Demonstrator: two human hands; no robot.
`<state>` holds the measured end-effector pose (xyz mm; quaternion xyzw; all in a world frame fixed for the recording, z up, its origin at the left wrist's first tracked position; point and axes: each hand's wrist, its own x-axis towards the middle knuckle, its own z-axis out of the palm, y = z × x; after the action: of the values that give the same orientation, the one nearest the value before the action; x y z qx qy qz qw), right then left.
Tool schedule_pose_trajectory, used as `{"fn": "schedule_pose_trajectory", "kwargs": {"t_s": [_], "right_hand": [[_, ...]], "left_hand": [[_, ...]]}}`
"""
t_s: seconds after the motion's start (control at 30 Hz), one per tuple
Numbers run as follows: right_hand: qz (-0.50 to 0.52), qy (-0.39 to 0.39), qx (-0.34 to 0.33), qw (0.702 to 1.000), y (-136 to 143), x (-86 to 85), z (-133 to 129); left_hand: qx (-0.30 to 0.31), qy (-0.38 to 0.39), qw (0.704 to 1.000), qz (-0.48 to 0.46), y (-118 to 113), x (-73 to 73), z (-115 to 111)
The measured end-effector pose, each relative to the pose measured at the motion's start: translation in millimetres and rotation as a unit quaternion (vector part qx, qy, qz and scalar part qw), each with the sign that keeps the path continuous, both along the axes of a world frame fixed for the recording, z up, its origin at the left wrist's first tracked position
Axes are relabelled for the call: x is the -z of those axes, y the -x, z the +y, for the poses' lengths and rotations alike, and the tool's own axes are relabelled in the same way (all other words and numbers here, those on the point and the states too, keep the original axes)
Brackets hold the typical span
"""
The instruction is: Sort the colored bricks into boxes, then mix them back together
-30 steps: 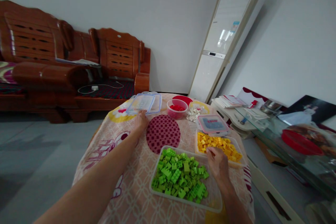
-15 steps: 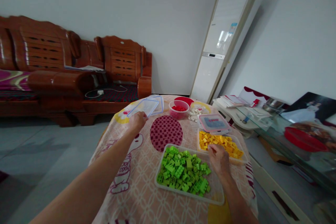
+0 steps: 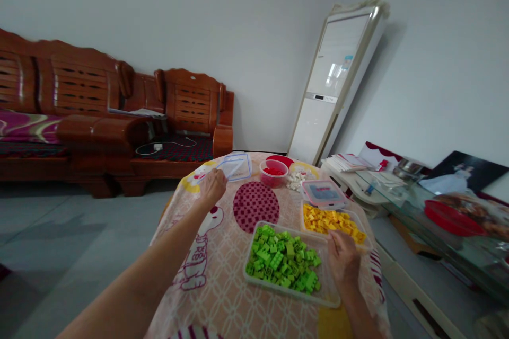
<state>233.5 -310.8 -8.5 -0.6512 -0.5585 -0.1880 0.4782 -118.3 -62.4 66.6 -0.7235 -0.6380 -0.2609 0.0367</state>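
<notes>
Left hand (image 3: 213, 185), beyond the translucent tray (image 3: 326, 287) of studded bricks (image 3: 280, 260), pinching blue-rimmed lid (image 3: 229, 167); right hand (image 3: 344, 257) at tray's edge, grip indeterminate.

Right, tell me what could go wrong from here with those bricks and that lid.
The clear lid in the left hand appears tilted, so it might slip.

The right hand is close to both the open tray of green bricks and the open box of yellow bricks; a bump could spill some.

The white pieces seem to lie loose on the tablecloth, so a tug could scatter them.
</notes>
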Motion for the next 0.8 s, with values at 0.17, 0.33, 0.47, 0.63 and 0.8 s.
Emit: {"fn": "schedule_pose_trajectory", "kwargs": {"t_s": [0.17, 0.33, 0.47, 0.63, 0.8], "right_hand": [[0.045, -0.013, 0.071, 0.996, 2, 19.5, -42], [0.070, 0.004, 0.109, 0.992, 2, 33.3, -70], [0.113, 0.012, 0.127, 0.985, 6, 27.0, -82], [0.160, -0.006, 0.117, 0.980, 23, -2.3, -92], [0.245, 0.000, 0.055, 0.968, 33, -23.9, -89]], "left_hand": [[0.019, -0.053, 0.998, -0.035, 6, -12.3, -6], [-0.013, -0.131, 0.981, -0.141, 17, -25.6, -14], [-0.054, -0.210, 0.954, -0.207, 34, -46.5, -34], [-0.064, -0.294, 0.909, -0.289, 59, -83.1, -72], [0.083, -0.116, 0.840, -0.524, 46, -86.8, -91]]}}
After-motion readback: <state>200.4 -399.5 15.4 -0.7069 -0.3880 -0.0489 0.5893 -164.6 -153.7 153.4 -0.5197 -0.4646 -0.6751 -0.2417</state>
